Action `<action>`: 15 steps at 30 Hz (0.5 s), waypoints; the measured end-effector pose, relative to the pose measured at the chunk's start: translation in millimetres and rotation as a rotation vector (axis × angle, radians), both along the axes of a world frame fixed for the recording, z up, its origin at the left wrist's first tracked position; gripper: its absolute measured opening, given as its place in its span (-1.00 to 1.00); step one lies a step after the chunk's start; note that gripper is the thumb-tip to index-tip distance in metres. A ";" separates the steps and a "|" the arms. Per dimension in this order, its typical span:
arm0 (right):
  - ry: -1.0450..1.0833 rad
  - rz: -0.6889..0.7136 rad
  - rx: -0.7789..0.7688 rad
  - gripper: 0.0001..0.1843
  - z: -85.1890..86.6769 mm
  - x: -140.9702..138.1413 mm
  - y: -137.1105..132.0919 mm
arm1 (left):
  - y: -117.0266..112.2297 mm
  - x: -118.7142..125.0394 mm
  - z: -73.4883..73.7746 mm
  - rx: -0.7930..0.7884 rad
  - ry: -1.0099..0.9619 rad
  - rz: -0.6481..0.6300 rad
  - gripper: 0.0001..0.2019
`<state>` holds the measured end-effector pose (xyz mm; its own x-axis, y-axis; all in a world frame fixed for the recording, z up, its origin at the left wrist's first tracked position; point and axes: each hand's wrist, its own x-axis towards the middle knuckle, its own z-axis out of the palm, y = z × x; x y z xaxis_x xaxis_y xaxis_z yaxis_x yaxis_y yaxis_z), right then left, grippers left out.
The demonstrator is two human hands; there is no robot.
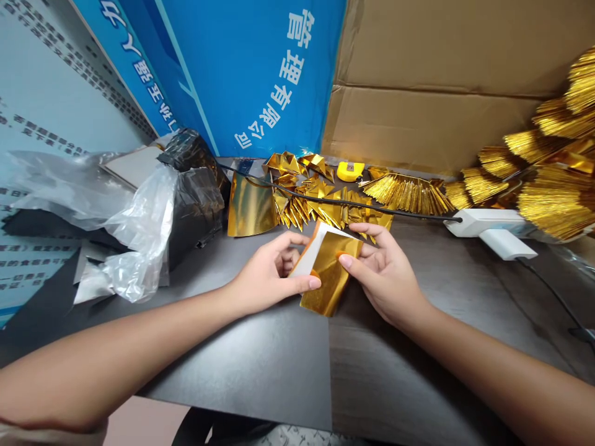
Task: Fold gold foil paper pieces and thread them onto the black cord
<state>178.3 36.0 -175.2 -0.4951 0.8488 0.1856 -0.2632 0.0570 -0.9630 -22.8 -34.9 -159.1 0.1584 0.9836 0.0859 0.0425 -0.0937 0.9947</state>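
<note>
Between my hands, above the table, is a sheet of gold foil paper (331, 279), partly folded over so that its white back shows along the left and top. My left hand (274, 269) grips its left side, thumb in front and fingers curled behind. On the right side my right hand (383, 269) pinches the same sheet, thumb on the shiny gold face and fingers behind. Just beyond it lie several folded, pointed gold foil paper pieces (320, 192). A stack of flat gold paper (251, 207) stands farther left.
A yellow tape measure (350, 171) sits at the back. A black cable (390, 212) crosses to a white power strip (488, 222) on the right, below gold fan-shaped pieces (553, 192). Plastic bags (144, 229) bunch up at left. Blue board (260, 74) and cardboard (441, 87) stand behind.
</note>
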 end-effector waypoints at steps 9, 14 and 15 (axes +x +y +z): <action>-0.063 0.099 0.045 -0.47 -0.2 -1.3 -6.4 | -2.8 4.0 2.5 0.031 0.067 -0.044 -0.72; -0.081 0.159 0.048 -0.46 1.2 -1.6 -9.1 | -3.3 5.3 6.4 0.047 0.058 0.008 -0.74; -0.082 0.166 0.045 -0.45 1.1 -1.5 -9.7 | -3.4 5.4 7.5 0.043 0.066 0.025 -0.74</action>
<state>176.8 26.3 -174.1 -0.6430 0.7457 0.1746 -0.1931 0.0628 -0.9792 -17.4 -38.4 -151.6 0.1409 0.9830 0.1179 0.1110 -0.1341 0.9847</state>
